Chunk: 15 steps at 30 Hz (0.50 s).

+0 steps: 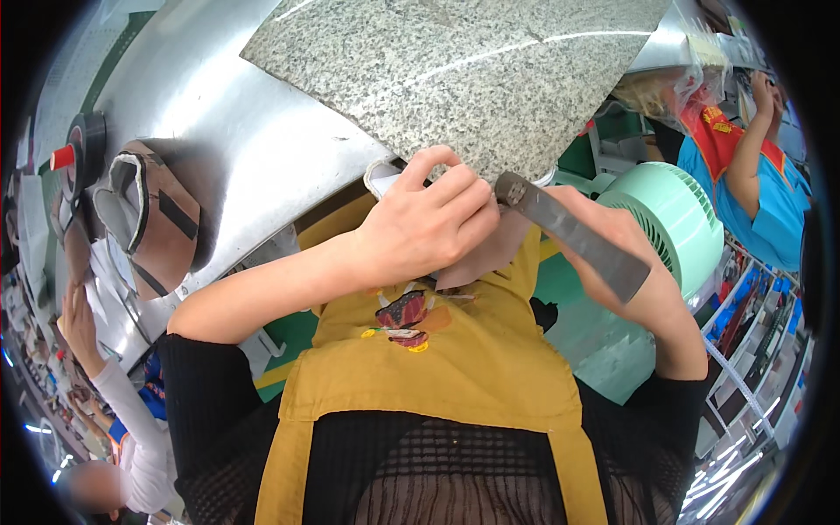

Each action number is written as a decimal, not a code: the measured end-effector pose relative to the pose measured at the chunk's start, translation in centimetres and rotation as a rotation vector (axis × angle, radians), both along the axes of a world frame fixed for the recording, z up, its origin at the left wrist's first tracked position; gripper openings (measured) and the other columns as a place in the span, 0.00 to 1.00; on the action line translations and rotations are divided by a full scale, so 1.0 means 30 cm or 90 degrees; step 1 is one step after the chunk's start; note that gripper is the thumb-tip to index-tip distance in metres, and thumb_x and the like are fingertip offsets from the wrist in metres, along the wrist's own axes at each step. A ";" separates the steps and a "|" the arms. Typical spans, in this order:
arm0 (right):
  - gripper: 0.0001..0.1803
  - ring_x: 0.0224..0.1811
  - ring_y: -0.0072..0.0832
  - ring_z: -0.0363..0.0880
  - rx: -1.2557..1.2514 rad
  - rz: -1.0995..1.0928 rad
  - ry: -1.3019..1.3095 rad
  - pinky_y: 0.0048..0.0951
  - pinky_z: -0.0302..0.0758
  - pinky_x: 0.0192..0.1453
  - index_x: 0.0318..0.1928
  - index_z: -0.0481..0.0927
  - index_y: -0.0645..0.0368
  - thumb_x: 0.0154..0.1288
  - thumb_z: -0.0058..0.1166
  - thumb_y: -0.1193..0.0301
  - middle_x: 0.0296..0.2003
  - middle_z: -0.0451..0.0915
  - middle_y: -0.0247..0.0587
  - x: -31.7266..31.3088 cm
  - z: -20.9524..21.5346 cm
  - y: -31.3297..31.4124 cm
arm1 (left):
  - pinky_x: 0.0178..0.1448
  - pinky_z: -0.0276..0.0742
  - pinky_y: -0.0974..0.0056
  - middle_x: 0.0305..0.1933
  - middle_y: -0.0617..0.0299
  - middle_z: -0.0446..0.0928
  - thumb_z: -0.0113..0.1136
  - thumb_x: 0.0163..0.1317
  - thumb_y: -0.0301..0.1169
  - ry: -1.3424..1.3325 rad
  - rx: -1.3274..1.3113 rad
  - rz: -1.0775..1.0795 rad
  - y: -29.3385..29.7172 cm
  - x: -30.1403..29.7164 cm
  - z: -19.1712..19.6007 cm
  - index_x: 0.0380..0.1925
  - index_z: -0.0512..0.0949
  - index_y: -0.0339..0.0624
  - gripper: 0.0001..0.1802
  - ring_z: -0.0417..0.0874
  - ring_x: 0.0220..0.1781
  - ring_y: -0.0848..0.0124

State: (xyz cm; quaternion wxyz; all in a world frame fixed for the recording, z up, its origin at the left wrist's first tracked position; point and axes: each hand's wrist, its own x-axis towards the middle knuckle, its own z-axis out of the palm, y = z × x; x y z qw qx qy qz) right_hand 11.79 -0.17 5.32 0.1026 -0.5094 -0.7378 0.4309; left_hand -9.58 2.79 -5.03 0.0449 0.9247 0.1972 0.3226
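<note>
The speckled granite slab (pixel 464 70) lies on the steel bench (pixel 219 114), and everything I handle sits at its near corner. Left of the slab on the bench stands a brown shoe upper (pixel 149 219); right of the slab, off the bench, is a pale green fan (pixel 674 219). My left hand (pixel 429 223) is curled just below the slab's corner, fingers pressed together and pinching a pale leather piece (pixel 486 258) with a white edge against it. My right hand (pixel 630 262) is wrapped shut around a flat grey metal tool (pixel 573 236), its tip touching my left fingertips beneath the slab's corner.
</note>
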 end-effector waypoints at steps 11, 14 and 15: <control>0.17 0.37 0.51 0.77 -0.016 0.026 -0.089 0.40 0.73 0.37 0.51 0.69 0.61 0.61 0.50 0.73 0.35 0.77 0.52 -0.020 0.011 0.003 | 0.57 0.66 0.55 0.31 0.66 0.72 0.63 0.44 0.27 0.041 -0.228 0.049 0.007 -0.024 0.046 0.29 0.76 0.45 0.10 0.73 0.40 0.67; 0.15 0.34 0.51 0.76 0.000 0.000 -0.057 0.35 0.71 0.36 0.51 0.71 0.63 0.63 0.47 0.80 0.32 0.76 0.53 -0.022 0.018 -0.019 | 0.57 0.66 0.55 0.32 0.68 0.72 0.63 0.44 0.27 0.033 -0.212 0.037 0.002 -0.032 0.030 0.30 0.77 0.47 0.11 0.74 0.40 0.68; 0.15 0.35 0.51 0.76 -0.011 -0.002 -0.041 0.35 0.71 0.36 0.52 0.71 0.63 0.64 0.47 0.80 0.32 0.76 0.52 -0.016 0.015 -0.014 | 0.58 0.66 0.55 0.32 0.68 0.72 0.63 0.44 0.28 0.032 -0.179 0.038 0.001 -0.033 0.017 0.31 0.77 0.47 0.11 0.74 0.40 0.69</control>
